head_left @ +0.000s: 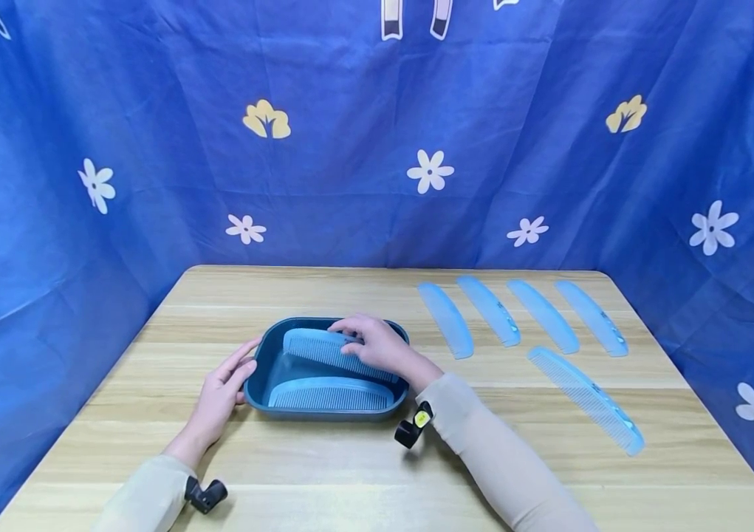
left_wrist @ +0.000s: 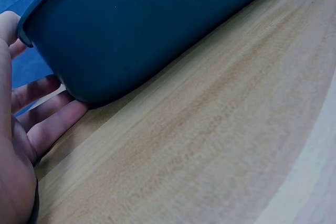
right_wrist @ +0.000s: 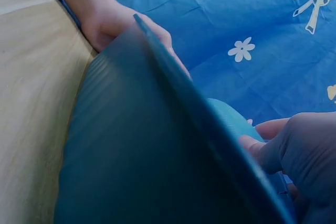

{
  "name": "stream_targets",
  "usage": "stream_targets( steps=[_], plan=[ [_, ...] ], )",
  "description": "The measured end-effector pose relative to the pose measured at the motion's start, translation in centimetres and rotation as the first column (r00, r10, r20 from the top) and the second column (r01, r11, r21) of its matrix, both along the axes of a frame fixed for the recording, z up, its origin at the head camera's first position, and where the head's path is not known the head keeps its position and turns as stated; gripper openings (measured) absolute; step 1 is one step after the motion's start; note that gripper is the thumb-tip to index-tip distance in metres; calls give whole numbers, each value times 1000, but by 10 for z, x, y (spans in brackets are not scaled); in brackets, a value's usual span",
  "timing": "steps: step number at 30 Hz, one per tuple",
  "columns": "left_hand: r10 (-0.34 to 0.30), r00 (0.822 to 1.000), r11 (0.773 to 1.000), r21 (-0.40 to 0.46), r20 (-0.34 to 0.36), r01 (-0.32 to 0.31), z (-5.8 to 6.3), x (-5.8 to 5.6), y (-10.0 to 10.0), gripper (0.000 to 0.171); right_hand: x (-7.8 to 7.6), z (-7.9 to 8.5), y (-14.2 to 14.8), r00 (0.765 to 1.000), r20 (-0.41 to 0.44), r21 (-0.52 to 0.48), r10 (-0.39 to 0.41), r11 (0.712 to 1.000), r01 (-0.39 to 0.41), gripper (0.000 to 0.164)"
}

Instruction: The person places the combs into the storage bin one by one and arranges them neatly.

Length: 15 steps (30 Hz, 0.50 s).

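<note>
A dark teal plastic basin (head_left: 326, 415) stands on the wooden table. My left hand (head_left: 220, 388) holds its left end, with the thumb at the rim and several fingers (left_wrist: 55, 121) against the outer wall low down. Over the basin's right part, my right hand (head_left: 379, 346) pinches a light blue comb (head_left: 317, 347) between thumb and fingers; part of that comb is hidden by the hand. A second blue comb (head_left: 330, 394) lies inside along the near wall. In the right wrist view, the basin wall (right_wrist: 131, 129) covers most of the inside.
Several blue combs lie on the right of the table (head_left: 323, 473): a slanted row at the back, including one comb (head_left: 446, 320) nearest the basin, and another comb (head_left: 585, 399) closer in front. A blue patterned cloth (head_left: 350, 185) hangs behind and at both sides.
</note>
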<state>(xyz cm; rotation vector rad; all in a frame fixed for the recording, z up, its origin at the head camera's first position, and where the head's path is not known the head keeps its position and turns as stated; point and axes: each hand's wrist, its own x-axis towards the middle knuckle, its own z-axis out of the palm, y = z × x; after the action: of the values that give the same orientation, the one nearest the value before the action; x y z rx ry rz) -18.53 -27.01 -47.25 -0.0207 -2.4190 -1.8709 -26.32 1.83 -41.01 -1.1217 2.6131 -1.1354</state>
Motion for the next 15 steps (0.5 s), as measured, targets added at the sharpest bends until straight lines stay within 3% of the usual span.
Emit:
stream_targets(
  steps=[6, 15],
  plan=[
    [3, 1000, 1000, 19, 4, -3, 1, 2, 4, 49, -1, -4, -3, 998, -67, 146, -4, 989, 14, 37],
    [14, 1000, 1000, 21, -6, -14, 0, 2, 2, 48, -4, -10, -8, 996, -87, 248, 25, 969, -2, 36]
  ],
)
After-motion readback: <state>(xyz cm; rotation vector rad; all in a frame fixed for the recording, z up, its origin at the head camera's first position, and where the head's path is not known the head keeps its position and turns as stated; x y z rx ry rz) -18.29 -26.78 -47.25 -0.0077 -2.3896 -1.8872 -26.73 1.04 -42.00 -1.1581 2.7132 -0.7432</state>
